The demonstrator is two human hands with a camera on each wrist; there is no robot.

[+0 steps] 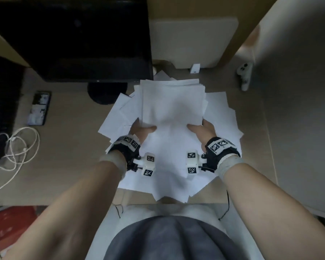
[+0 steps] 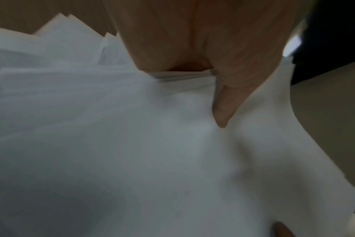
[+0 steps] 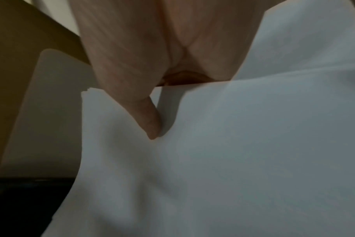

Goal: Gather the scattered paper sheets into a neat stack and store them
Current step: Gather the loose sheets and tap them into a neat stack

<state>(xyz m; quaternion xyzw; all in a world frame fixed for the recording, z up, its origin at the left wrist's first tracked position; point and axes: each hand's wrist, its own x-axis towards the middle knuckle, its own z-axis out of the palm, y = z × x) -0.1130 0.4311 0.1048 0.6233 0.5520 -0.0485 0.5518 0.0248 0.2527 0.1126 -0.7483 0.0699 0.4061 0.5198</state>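
The desk [image 1: 68,166] carries a wide fan of loose paper sheets [image 1: 221,117] spread in front of the person, corners pointing every way, and above that fan a partly squared stack [image 1: 172,102] is held up by its near edge. The left hand [image 1: 142,131] and right hand [image 1: 201,128] each pinch a near corner of the stack, thumb on top and fingers underneath; the wrist views show the thumbs pressing dents into the top sheet, probably so the stack can be tapped or shaken square. Its far edge is still slightly stepped, so the gathering looks only partly done. Behind the sheets a black monitor [image 1: 79,38] on a round foot [image 1: 107,92] crowds the far left, beside a pale board [image 1: 193,42] leaning at the back. Smaller things lie off to the sides: a coiled white cable [image 1: 17,147], a phone [image 1: 38,107], a white controller [image 1: 245,76].
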